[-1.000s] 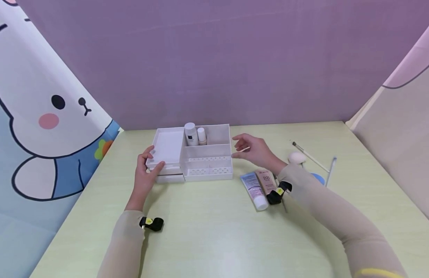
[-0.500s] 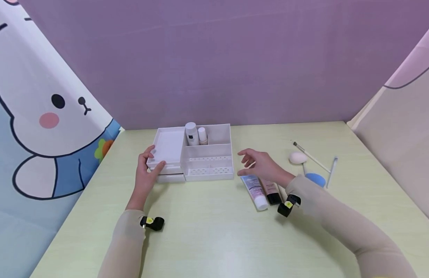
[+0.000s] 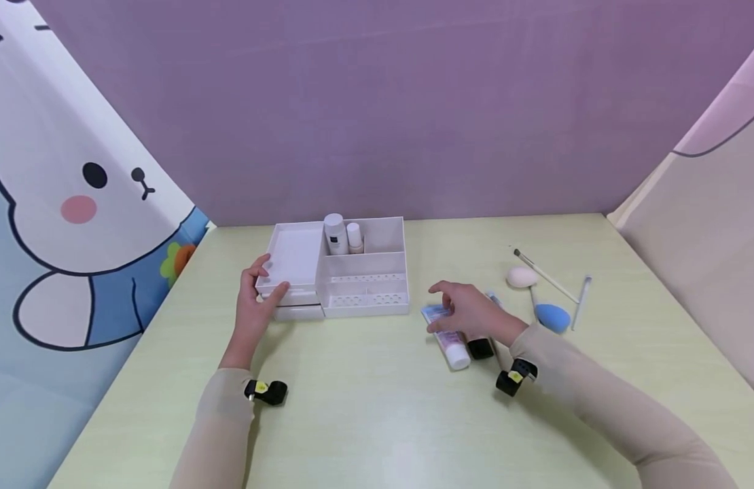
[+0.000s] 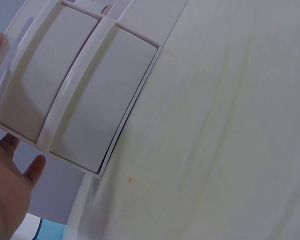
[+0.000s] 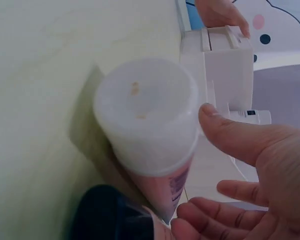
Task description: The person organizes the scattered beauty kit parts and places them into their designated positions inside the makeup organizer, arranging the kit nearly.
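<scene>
My left hand (image 3: 253,309) holds the left front corner of a white cosmetics organizer (image 3: 293,255), its fingers along the side and the thumb at the front edge. The left wrist view shows the organizer's drawer fronts (image 4: 95,95). A white bottle (image 3: 335,236) and a smaller white-capped bottle (image 3: 354,238) stand in its back compartment. Over a blue-and-white squeeze tube (image 3: 453,350) hovers my right hand (image 3: 471,312), thumb and fingers apart. In the right wrist view the tube's white cap (image 5: 147,110) lies between thumb and camera. Beside it is a black-capped tube (image 3: 480,348), mostly hidden by the hand.
Right of my right hand lie a pale pink makeup sponge (image 3: 522,276), a blue rounded item (image 3: 552,318), a makeup brush (image 3: 545,274) and a thin pale stick (image 3: 581,303). A purple backdrop (image 3: 401,115) rises behind the table (image 3: 365,407).
My right hand has moved from the organizer's right side down and right to above the squeeze tube. The left hand keeps its place on the organizer.
</scene>
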{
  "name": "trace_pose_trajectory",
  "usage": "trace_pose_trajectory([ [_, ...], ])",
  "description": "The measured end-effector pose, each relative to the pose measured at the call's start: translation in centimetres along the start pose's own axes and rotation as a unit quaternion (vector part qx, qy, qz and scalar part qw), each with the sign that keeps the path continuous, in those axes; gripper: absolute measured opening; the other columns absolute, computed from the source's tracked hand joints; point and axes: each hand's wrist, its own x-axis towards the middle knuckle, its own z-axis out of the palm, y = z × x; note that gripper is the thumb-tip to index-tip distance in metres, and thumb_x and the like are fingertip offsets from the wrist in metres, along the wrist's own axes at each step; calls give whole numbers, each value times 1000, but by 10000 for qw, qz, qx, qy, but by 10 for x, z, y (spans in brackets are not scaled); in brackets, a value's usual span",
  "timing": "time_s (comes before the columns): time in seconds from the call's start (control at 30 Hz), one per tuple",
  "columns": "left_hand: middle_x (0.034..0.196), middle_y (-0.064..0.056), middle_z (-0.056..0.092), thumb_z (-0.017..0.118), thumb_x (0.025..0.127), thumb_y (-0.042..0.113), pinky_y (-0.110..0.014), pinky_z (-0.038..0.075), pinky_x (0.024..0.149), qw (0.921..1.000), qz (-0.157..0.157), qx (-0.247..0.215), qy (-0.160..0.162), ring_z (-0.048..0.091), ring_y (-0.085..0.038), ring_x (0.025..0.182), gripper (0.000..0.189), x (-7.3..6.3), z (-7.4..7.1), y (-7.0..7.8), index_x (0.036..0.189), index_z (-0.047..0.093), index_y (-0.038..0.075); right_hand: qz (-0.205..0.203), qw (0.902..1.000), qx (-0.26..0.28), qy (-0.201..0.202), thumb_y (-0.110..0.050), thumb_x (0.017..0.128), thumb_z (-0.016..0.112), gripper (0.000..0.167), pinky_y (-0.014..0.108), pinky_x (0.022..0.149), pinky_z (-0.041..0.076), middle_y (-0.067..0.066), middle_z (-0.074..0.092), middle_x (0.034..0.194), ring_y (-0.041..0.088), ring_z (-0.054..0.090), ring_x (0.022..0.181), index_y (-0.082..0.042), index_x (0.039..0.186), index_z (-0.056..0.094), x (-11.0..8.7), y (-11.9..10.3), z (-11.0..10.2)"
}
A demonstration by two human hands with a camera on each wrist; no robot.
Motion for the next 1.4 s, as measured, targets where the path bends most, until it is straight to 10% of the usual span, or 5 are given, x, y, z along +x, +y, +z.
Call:
trace_pose_trajectory([
  [0.5,157,-10,35,64,95,3,-37,21,113,9999,-119,27,-22,26,-23,144,34,-2,-1,5,111,34,-3,351,9931,-1101,-175,-43,72,86,77,40,77,47,14,57,117,22,56,90,-4,132,57,1,-8,16],
  [0.8,158,-12,34,63,95,3,-38,20,113,9999,-74,100,-25,26,-24,144,37,-1,-3,5,114,33,-8,493,9968,-238,-583,-23,69,87,67,31,60,51,12,52,111,26,55,89,-6,127,58,10,-9,13],
  [1.1,157,-13,34,63,95,1,-37,21,113,10000,-28,34,-15,26,-25,144,37,-1,-1,3,113,33,-8,369,9936,-244,-1041,-26,70,80,67,33,68,50,13,57,111,25,56,92,-5,129,57,16,-5,2],
  [1.4,158,-11,34,63,95,3,-39,20,114,10000,-80,47,13,26,-24,144,37,0,-1,1,114,33,-7,489,9813,1046,-1542,-13,75,74,62,34,72,52,14,62,103,24,60,88,-4,133,54,21,9,-13],
])
